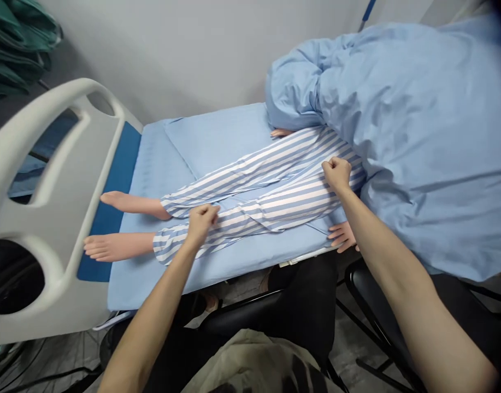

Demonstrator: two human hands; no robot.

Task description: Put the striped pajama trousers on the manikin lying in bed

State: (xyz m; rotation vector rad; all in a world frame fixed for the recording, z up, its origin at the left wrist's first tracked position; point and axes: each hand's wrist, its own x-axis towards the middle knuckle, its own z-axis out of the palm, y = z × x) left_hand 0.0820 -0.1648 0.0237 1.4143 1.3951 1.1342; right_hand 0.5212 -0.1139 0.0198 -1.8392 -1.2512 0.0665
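Observation:
A mannequin in blue-and-white striped trousers [275,210] lies on the bed, its bare feet [106,246] toward the footboard. My left hand [201,222] is closed in a fist at the shin of the nearer trouser leg. Higher up, at the nearer thigh, my right hand [337,172] is also curled into a fist. No cloth looks bunched in either hand; whether the knuckles press on the trousers is hard to tell. A folded-back light blue quilt [422,125] covers the mannequin above the hips. One mannequin hand [342,237] sticks out at the near mattress edge.
A white footboard [96,131] with a blue panel rises at the left. Light blue sheet [217,131] covers the mattress, and a grey wall [184,54] runs behind. Black chairs [369,289] stand close on the near side. Green fabric [18,43] hangs at the upper left.

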